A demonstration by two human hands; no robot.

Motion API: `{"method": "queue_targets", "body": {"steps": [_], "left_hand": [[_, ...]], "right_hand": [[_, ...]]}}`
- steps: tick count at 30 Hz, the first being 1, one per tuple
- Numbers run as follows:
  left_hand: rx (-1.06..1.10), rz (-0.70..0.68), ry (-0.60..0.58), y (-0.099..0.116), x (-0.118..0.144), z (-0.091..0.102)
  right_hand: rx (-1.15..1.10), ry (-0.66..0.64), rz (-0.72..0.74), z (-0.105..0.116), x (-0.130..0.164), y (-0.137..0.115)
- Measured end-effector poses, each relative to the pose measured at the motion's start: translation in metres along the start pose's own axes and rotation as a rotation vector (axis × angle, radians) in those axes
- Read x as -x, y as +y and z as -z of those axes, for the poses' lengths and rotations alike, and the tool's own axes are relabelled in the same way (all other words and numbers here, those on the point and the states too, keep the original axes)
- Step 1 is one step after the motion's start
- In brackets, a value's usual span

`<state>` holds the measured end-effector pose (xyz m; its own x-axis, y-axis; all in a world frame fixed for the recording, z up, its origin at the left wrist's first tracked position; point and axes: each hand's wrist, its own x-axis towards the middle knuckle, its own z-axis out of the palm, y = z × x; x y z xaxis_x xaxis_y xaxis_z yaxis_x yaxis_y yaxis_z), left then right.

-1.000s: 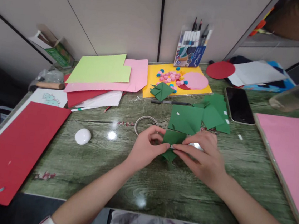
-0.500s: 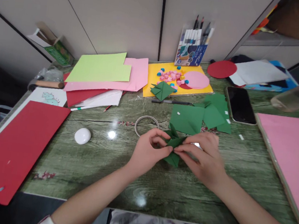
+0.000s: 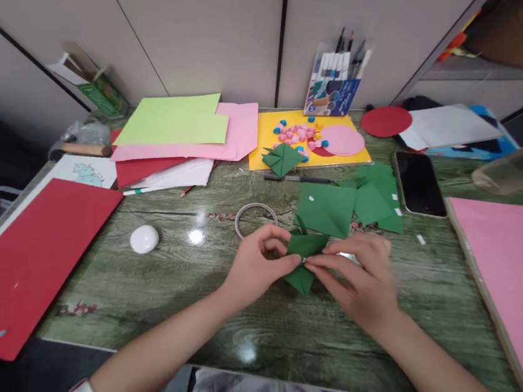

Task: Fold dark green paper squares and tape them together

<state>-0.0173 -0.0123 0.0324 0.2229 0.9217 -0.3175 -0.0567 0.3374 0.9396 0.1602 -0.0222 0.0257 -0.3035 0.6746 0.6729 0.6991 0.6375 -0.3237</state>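
Folded green paper [image 3: 307,245] – long axis pointing away from the person – lies between left hand [image 3: 257,258] and right hand [image 3: 365,272], equally near, both sets of fingers pinching its sides.

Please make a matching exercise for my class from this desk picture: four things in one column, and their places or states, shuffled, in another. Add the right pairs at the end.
Column one
1. Left hand and right hand
2. Phone
3. Pack of pens
4. White rounded object

Column two
A. Standing at the back of the table, in front of the grey panels
B. On the tabletop, left of the ring in the picture
C. Fingertips at a piece of folded green paper
D. Lying flat with a dark screen

Right pairs: 1-C, 2-D, 3-A, 4-B
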Motion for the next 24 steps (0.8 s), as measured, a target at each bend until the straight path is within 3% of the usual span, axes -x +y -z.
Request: {"method": "queue_targets", "body": {"steps": [12, 18, 24], "left_hand": [[-0.062, -0.055, 0.047, 0.0023, 0.0015, -0.0017], [0.011, -0.025, 0.02, 0.0007, 0.0017, -0.001], [0.012, -0.018, 0.017, 0.0018, 0.001, -0.0015]], "right_hand": [[-0.009, -0.085, -0.001, -0.0034, 0.0035, 0.0019], [0.009, 0.034, -0.013, -0.0023, 0.0059, -0.0004], [-0.024, 0.013, -0.019, -0.0021, 0.0038, -0.0014]]}}
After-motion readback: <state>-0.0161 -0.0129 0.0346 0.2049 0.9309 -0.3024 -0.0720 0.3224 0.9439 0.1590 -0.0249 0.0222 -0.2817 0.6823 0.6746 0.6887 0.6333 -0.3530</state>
